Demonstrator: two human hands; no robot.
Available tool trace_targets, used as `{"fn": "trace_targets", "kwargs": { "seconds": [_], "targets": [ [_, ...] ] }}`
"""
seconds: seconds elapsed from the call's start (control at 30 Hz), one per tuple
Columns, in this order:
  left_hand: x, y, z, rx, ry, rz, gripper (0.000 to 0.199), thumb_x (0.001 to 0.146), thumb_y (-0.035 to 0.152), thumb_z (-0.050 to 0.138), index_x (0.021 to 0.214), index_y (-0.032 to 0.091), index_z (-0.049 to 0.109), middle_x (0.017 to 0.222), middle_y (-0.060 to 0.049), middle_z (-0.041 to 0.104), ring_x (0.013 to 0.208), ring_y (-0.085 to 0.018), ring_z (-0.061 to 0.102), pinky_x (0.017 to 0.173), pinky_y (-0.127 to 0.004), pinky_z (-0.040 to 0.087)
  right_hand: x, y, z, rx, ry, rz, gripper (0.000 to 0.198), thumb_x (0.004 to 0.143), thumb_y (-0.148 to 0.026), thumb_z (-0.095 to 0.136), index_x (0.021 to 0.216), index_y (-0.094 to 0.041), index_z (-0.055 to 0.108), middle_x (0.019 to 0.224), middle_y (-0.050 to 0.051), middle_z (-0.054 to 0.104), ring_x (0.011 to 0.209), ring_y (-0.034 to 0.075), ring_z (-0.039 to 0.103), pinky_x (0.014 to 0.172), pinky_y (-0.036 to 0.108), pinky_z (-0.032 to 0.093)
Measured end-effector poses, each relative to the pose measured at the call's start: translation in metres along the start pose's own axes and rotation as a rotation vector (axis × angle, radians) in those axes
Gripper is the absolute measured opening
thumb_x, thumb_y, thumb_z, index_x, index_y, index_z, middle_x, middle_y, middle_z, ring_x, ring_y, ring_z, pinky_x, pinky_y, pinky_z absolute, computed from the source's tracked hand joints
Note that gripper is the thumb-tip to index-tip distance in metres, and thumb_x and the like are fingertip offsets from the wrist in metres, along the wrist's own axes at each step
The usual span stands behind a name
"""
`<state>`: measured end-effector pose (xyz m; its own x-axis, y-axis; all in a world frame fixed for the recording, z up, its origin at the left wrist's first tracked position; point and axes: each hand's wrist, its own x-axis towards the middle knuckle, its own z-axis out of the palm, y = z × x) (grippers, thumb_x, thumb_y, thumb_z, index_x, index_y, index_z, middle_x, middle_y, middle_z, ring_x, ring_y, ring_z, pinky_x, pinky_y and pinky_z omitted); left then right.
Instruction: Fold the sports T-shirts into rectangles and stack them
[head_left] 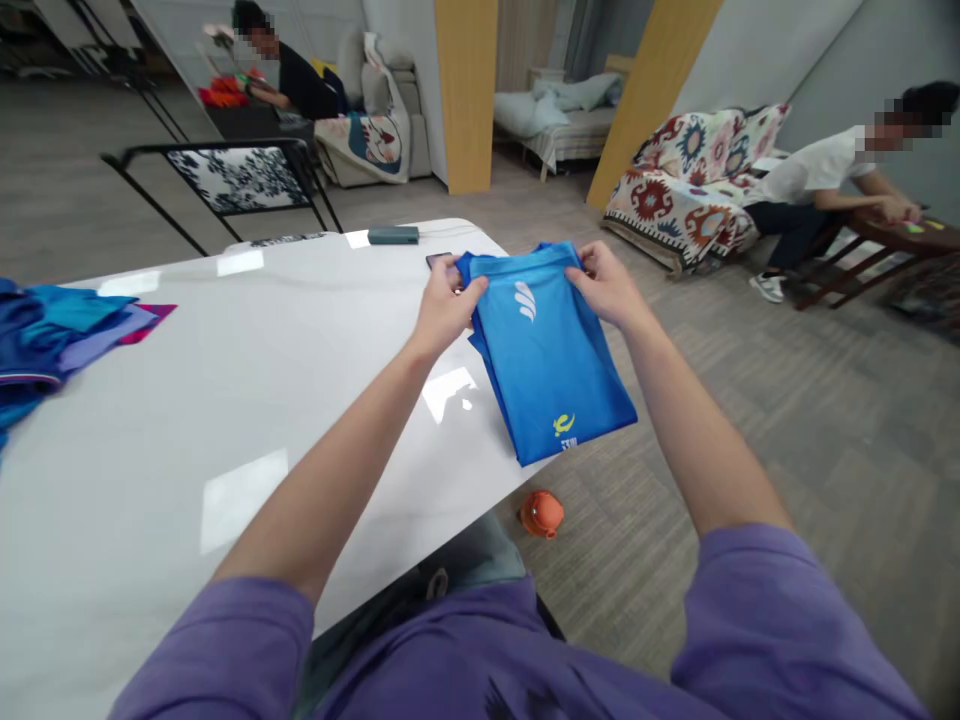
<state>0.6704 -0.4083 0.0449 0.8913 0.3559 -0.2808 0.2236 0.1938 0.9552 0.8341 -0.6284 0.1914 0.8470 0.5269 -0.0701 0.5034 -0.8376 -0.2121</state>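
Note:
A blue shirt (551,350), folded into a rough rectangle, hangs between my two hands over the right end of the white table. It bears a white logo near the top and a yellow mark with white lettering near the lower edge. My left hand (450,300) pinches its upper left corner, thumb in front. At the upper right corner my right hand (604,285) grips the cloth in the same way. Part of the shirt's lower edge reaches past the table's side. Behind my left hand lies a dark flat object (436,259), partly hidden.
On the white table (337,340) a pile of blue, purple and pink clothes (67,330) lies far left. A dark green box (393,235) sits at the back edge. An orange object (541,513) stands on the floor. Two people sit beyond, near a black-framed chair (232,180) and a patterned sofa (690,180).

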Motion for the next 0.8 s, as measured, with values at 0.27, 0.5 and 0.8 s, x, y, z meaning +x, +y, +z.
{"fn": "trace_targets", "kwargs": {
  "seconds": [0.27,0.5,0.8],
  "targets": [
    [-0.053,-0.079,-0.003,0.461,-0.132,0.204,0.060,0.106,0.041,0.072,0.161,0.020,0.057,0.161,-0.019,0.053,0.153,-0.035,0.058,0.134,-0.054,0.050,-0.077,0.034,0.069,-0.135,-0.350,0.028,0.074,0.117,-0.062,0.050,0.176,-0.016,0.052,0.187,0.018,0.041,0.174,0.035,0.040,0.144,0.057,0.034],
    [-0.120,-0.073,-0.073,0.532,-0.184,0.206,0.054,0.109,0.046,0.067,0.159,0.028,0.060,0.159,-0.017,0.058,0.149,-0.037,0.061,0.131,-0.057,0.053,-0.107,0.032,0.098,-0.214,-0.522,-0.010,0.077,0.114,-0.067,0.051,0.181,-0.029,0.050,0.195,0.008,0.023,0.182,0.037,0.020,0.148,0.063,0.025],
    [-0.248,-0.109,-0.305,0.751,0.211,-0.153,0.053,0.105,0.061,0.064,0.148,0.030,0.069,0.145,-0.013,0.067,0.132,-0.035,0.072,0.119,-0.053,0.061,-0.081,-0.045,0.089,-0.306,-0.394,-0.192,0.077,0.108,-0.069,0.050,0.175,-0.031,0.055,0.183,0.017,0.048,0.170,0.043,0.046,0.139,0.072,0.039]
  ]
}}
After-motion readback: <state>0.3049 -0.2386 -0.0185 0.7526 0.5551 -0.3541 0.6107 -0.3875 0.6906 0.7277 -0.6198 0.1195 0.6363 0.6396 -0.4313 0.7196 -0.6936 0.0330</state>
